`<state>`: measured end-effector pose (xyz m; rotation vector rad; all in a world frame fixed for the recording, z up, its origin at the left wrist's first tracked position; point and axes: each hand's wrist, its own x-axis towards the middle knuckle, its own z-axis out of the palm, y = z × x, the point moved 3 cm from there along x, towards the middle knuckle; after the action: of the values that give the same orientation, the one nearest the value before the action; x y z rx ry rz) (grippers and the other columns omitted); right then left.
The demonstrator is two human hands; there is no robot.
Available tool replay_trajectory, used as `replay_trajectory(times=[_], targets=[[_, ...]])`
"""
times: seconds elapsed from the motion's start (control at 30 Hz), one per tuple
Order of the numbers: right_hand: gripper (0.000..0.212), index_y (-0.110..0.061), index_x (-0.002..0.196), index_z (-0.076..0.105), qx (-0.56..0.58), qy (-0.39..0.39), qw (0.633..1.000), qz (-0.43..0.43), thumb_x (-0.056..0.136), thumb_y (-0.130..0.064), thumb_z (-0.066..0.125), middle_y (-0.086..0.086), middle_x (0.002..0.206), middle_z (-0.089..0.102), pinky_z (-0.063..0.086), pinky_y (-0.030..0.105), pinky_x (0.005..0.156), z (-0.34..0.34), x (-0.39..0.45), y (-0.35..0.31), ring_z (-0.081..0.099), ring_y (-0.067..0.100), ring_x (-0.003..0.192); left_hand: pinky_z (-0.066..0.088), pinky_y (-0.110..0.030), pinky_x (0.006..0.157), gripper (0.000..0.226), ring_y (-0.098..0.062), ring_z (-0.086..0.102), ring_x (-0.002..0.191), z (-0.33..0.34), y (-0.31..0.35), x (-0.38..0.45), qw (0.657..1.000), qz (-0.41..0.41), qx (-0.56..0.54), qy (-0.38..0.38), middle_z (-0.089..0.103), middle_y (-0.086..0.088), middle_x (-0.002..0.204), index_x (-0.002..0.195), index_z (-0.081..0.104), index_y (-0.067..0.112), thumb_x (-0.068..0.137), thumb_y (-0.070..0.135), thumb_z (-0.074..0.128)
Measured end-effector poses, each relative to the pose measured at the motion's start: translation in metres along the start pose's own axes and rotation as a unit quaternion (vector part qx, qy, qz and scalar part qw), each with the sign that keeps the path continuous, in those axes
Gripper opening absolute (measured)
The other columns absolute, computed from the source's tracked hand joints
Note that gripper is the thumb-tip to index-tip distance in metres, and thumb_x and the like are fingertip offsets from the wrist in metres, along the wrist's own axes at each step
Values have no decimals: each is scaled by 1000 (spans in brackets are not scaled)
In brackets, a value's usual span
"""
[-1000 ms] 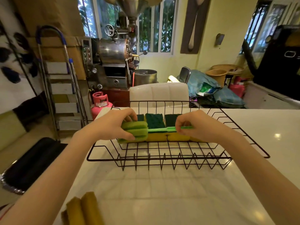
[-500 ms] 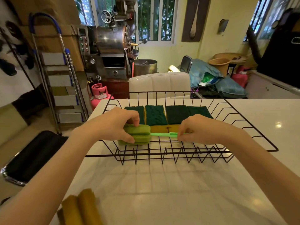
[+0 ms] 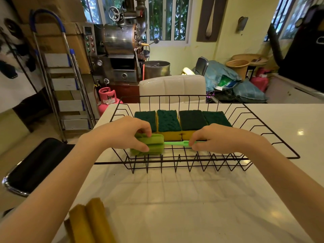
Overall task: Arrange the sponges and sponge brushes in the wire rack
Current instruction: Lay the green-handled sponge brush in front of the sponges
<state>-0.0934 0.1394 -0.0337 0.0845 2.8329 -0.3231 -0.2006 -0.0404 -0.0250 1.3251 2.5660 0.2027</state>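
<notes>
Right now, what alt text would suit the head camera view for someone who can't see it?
Two bare hands lay a green sponge brush into a black wire rack on a white table, in front of four green-topped sponges.

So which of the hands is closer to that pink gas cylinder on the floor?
Left. The left hand grips the sponge brush head, on the pink gas cylinder side; the right hand pinches the handle, farther away.
</notes>
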Motion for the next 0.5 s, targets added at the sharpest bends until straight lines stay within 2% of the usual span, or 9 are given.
replay_trajectory(times=[0.07, 0.17, 0.3, 0.37, 0.5], targets=[[30, -26, 120, 55, 3, -3, 1000, 3, 93, -33, 44, -2, 108, 53, 37, 22, 71, 0, -1, 0, 50, 13, 90, 37, -23, 81, 34, -10, 47, 98, -1, 2, -1, 1000, 2, -7, 7, 52, 8, 106, 111, 53, 26, 79, 35, 64], [34, -27, 123, 51, -1, -8, 1000, 7, 91, -36, 46, 3, 120, 54, 41, 28, 82, 1, 0, 1, 51, 19, 101, 40, -23, 84, 35, -12, 50, 102, -1, 6, -3, 1000, 7, -9, 13, 56, 4, 113, 114, 52, 25, 81, 32, 62], [31, -27, 120, 53, 16, 4, 1000, -9, 90, -35, 50, 1, 112, 57, 45, 32, 85, -4, -4, 1, 54, 19, 99, 40, -24, 88, 37, -13, 50, 107, -6, 10, -8, 1000, 12, -4, 17, 56, 4, 120, 118, 52, 26, 82, 34, 60], [32, -29, 120, 52, 46, 30, 998, -29, 89, -33, 52, 0, 116, 58, 47, 34, 89, -9, -7, -1, 55, 17, 102, 37, -24, 91, 40, -11, 47, 112, -12, 12, -15, 999, 16, -8, 37, 54, 6, 125, 120, 50, 28, 82, 35, 60], [64, -31, 139, 24, 177, 125, 972, -90, 86, -27, 58, 0, 132, 50, 46, 27, 93, -22, -20, -18, 54, 11, 110, 35, -14, 82, 50, -1, 42, 110, -25, 26, -35, 993, 52, -55, 86, 50, 11, 130, 127, 44, 33, 81, 36, 61]])
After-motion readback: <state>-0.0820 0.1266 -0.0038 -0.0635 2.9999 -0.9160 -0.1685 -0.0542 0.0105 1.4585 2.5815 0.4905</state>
